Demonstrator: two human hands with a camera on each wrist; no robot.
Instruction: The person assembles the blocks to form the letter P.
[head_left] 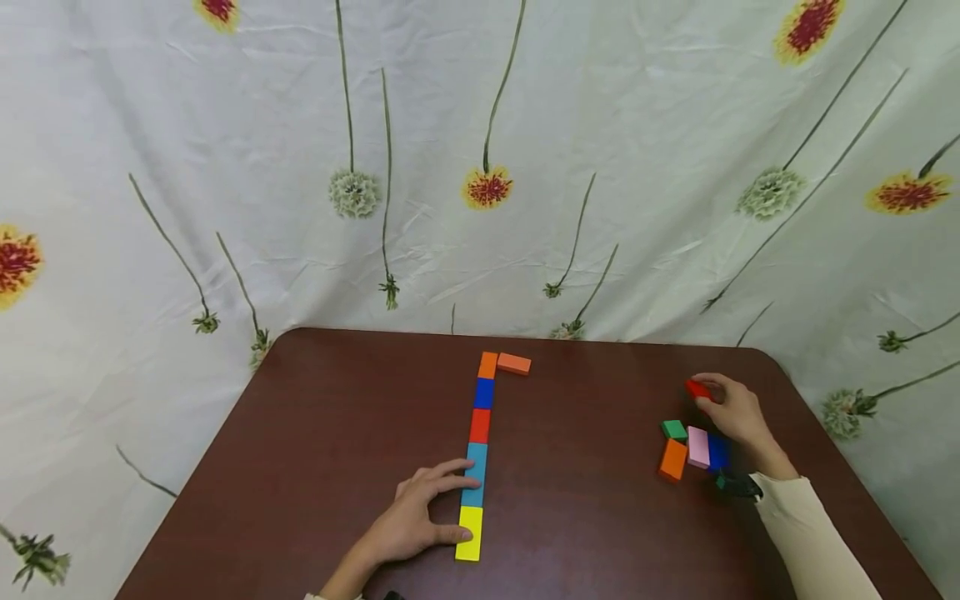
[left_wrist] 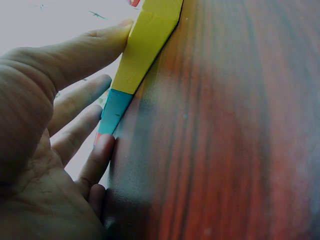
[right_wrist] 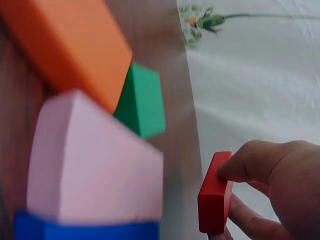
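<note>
My left hand (head_left: pixel 411 515) lies along a straight row of blocks, thumb on the yellow block (head_left: pixel 469 540) and fingertips on the light blue block (head_left: pixel 475 477). Its fingers are spread and nearly straight in the left wrist view. Farther up the row come a red block (head_left: pixel 480 426), a blue block (head_left: pixel 484 393) and an orange block (head_left: pixel 488 365). Another orange block (head_left: pixel 514 364) sits crosswise at the row's far end. On the right, my right hand (head_left: pixel 737 412) pinches a red block (right_wrist: pixel 214 197) between thumb and fingers, behind a small cluster of blocks.
The cluster holds a green block (head_left: pixel 674 430), an orange block (head_left: pixel 672 460), a pink block (head_left: pixel 698 447) and a dark blue block (head_left: pixel 717 452). A green piece (head_left: pixel 722 482) shows beside the right wrist. Behind the brown table (head_left: pixel 345 400) hangs a flowered white cloth (head_left: pixel 420 250).
</note>
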